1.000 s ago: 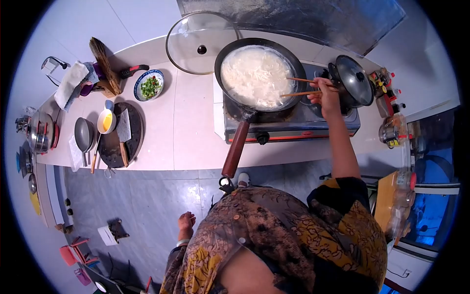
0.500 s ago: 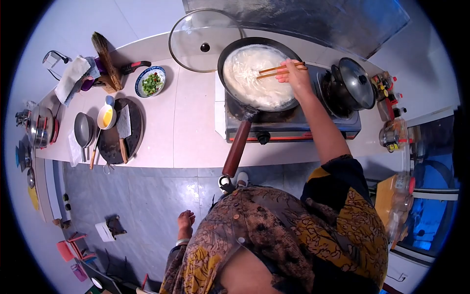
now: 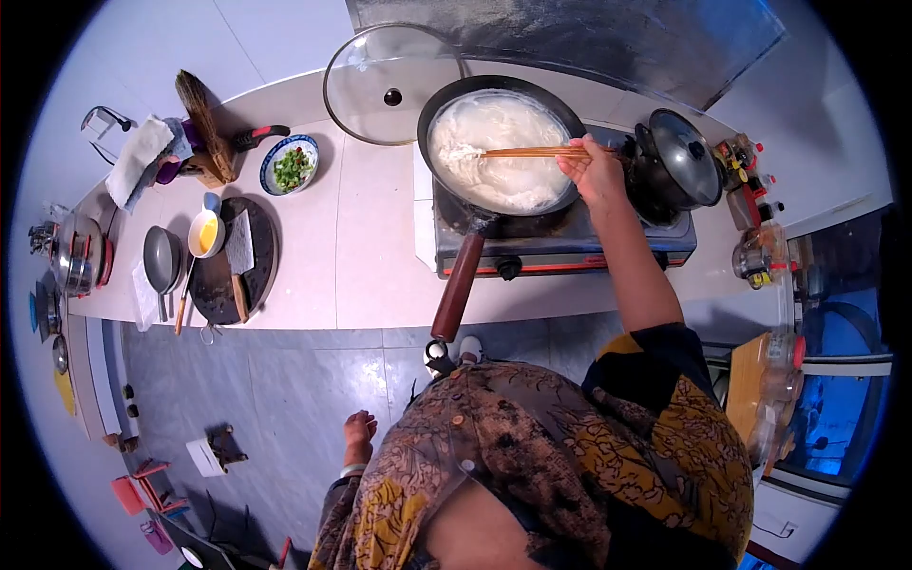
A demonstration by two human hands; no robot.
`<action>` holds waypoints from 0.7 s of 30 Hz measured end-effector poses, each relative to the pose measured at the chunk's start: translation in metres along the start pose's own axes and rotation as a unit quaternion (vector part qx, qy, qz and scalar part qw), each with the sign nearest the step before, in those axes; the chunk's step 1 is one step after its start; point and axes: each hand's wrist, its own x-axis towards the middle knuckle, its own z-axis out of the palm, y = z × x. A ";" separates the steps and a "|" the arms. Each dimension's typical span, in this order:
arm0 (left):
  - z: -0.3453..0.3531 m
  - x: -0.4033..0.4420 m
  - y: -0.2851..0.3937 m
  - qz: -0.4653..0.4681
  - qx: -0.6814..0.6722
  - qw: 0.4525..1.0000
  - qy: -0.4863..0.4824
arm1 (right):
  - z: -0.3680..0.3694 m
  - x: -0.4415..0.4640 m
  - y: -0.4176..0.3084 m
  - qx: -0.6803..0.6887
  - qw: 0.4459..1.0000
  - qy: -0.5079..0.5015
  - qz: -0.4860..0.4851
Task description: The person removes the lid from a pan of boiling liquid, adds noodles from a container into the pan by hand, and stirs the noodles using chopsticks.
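My right hand (image 3: pixel 591 171) is closed round a pair of wooden chopsticks (image 3: pixel 532 152). Their tips reach into a frying pan (image 3: pixel 581 122) on the stove and touch white noodle-like strands (image 3: pixel 460 156) at the left of the pan. Pale, creamy liquid (image 3: pixel 518 188) surrounds the strands. The pan's reddish-brown handle (image 3: pixel 459 290) points toward my body, and neither hand is on it. My left hand (image 3: pixel 359 429) hangs low beside my body, away from the counter, holding nothing, its fingers loosely bent and slightly apart.
A glass lid (image 3: pixel 366 71) leans behind the pan. Right of it stands a lidded dark pot (image 3: pixel 686 161) on the stove (image 3: pixel 570 258). To the left are a bowl of chopped greens (image 3: pixel 290 165), a cutting board (image 3: pixel 261 275) with a cleaver (image 3: pixel 240 252), and a small yellow-filled pan (image 3: pixel 206 232).
The chopsticks have swung flatter, and their tips have moved left across the pan. My right hand has shifted slightly right and down. My left hand stays low at my side.
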 end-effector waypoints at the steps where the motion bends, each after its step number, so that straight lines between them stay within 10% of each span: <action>1: 0.000 0.000 0.001 0.002 -0.004 1.000 -0.002 | -0.003 -0.001 0.000 0.015 1.000 -0.001 0.006; 21: -0.002 -0.008 0.000 0.003 0.005 1.000 0.016 | 0.050 -0.070 0.029 -0.330 0.874 -0.124 -0.334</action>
